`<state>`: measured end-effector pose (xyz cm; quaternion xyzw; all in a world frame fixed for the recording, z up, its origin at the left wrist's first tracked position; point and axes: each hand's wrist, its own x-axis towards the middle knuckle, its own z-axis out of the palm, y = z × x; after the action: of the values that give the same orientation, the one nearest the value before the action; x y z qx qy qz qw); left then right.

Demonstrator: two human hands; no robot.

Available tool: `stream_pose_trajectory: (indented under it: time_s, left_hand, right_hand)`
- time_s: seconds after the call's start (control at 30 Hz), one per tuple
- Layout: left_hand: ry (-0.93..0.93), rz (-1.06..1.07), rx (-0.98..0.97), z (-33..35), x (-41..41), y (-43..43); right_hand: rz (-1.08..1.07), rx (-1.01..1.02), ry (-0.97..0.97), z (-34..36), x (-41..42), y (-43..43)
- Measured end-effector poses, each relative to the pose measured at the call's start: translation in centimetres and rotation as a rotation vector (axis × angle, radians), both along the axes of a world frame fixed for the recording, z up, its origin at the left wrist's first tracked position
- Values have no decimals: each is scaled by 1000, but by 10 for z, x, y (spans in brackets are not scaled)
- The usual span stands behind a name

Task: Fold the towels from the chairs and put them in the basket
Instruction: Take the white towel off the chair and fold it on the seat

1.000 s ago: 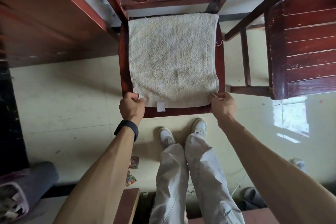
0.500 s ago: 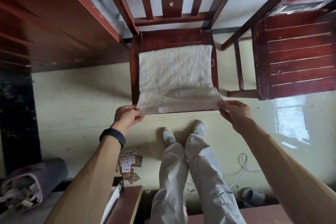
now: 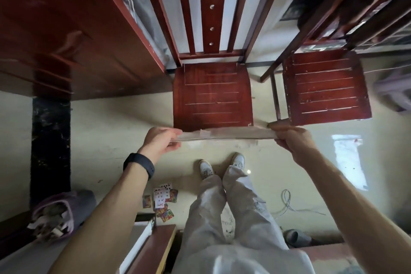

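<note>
Before the slatted wooden chair (image 3: 213, 95), hands (image 3: 160, 140) (image 3: 294, 138) pinch a taut, seemingly terry towel (image 3: 226, 134).

light: soft daylight, kinda dim up top | glare: bright patch on the floor (image 3: 106, 131) at right | blur: towel (image 3: 226, 134) smeared, right edge mushy | edges: heavy fisheye bend

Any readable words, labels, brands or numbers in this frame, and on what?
No text can be read here.
The white tag on the towel: blurred, unreadable.
The playing cards on the floor: pips show, corner numbers too small.
The black wristband: no marking seen.
</note>
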<state>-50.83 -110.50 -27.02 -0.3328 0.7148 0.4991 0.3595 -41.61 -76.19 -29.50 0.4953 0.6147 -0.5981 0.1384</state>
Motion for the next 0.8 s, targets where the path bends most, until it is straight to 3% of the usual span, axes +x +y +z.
stream_pose_trajectory:
  time_s: [0.1, 0.17, 0.27, 0.33, 0.4, 0.47, 0.6, 0.8]
  left_hand:
    - [76, -232, -32, 23, -2, 2]
    - [153, -471, -62, 34, -1, -1]
    - [399, -854, -367, 43, -2, -6]
    - [545, -926, -523, 51, -5, -9]
    - [677, -941, -538, 57, -13, -12]
    - [828, -1003, -545, 66, -21, -14]
    - [1127, -1192, -756, 86, -38, -26]
    - [1129, -1197, -828, 89, -43, -32]
  right_hand:
    - [347, 129, 47, 28, 8, 1]
    - [680, 423, 33, 43, 14, 3]
    - [933, 825, 206, 52, 18, 6]
    - [965, 941, 360, 52, 19, 14]
    - [998, 1016, 463, 59, 14, 21]
    - [1038, 1015, 528, 71, 8, 26]
    - [1033, 1041, 612, 101, -3, 31]
    - [948, 1092, 683, 117, -15, 24]
